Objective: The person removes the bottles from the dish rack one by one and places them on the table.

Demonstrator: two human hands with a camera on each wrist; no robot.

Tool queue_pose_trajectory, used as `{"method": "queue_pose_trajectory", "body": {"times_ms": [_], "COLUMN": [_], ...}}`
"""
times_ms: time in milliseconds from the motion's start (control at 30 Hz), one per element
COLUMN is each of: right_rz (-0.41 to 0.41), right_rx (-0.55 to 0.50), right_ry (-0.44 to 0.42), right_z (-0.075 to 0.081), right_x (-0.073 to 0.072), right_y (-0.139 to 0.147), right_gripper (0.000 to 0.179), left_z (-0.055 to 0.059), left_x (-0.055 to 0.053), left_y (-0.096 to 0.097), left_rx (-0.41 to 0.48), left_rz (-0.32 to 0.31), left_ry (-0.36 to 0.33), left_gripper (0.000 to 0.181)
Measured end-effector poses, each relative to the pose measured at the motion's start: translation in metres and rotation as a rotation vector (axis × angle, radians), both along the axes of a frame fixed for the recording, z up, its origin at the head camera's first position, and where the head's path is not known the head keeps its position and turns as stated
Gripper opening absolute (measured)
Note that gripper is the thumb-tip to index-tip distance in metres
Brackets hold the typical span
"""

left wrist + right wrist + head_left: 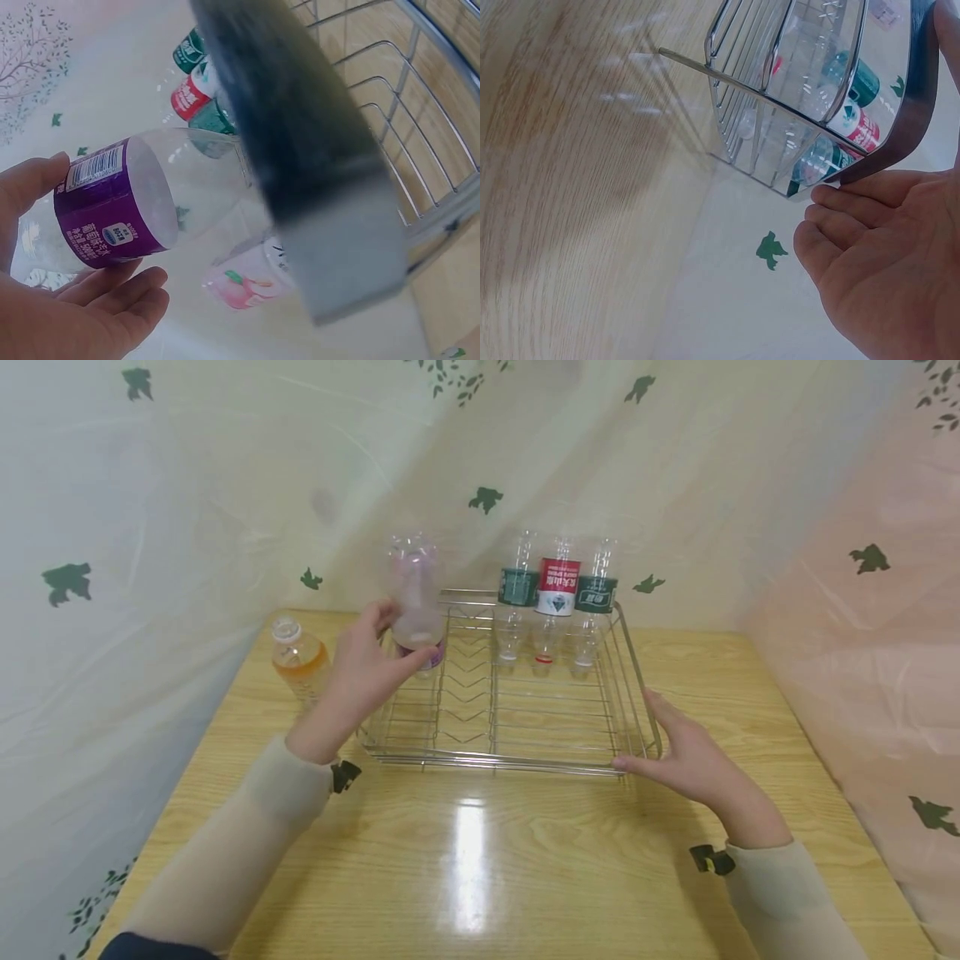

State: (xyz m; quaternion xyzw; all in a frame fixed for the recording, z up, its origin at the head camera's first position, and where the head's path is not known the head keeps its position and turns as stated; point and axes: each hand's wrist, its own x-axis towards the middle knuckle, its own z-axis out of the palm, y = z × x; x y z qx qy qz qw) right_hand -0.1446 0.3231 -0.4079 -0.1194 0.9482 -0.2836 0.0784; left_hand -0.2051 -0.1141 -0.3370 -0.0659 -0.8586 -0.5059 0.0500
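My left hand (pixel 367 664) holds a clear plastic bottle with a purple label (pixel 105 206) between thumb and fingers. It stands upside down in the left part of a wire dish rack (pixel 495 766), its neck hidden in the head view. Just behind it is a pink bottle (pixel 412 564), also in the rack. The right hand (pixel 693 760) rests on the rack's front right corner, thumb on the front rail and fingers along the right side. In the right wrist view, the fingers (pixel 847 225) of that hand lie loosely against the rail.
Three inverted clear bottles stand at the rack's back right: a green-labelled one (pixel 517 587), a red-labelled one (pixel 558 585) and another green-labelled one (pixel 597 595). Left of the rack is a bottle of orange drink (pixel 300 664) on the wooden table (pixel 420 868). A patterned sheet (pixel 247 485) hangs behind.
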Motion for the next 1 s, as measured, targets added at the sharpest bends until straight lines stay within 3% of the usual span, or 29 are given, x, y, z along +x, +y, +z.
{"method": "queue_pose_trajectory", "body": {"times_ms": [533,767,1000], "right_rz": [-0.014,-0.015,-0.02], "right_rx": [-0.007,-0.022,-0.032], "right_ry": [0.0,0.018,0.022], "right_z": [-0.002,-0.004,-0.006], "right_x": [0.003,0.002,0.002], "right_y": [0.0,0.0,0.0], "right_gripper": [0.124,0.124,0.123], "left_z": [0.01,0.013,0.012], "left_x": [0.025,0.035,0.041], "left_y": [0.008,0.013,0.018], "left_rx": [-0.052,-0.089,-0.091], "left_rz": [-0.059,-0.104,-0.153], "left_ry": [0.185,0.322,0.408], "left_gripper": [0.076,0.066,0.068]}}
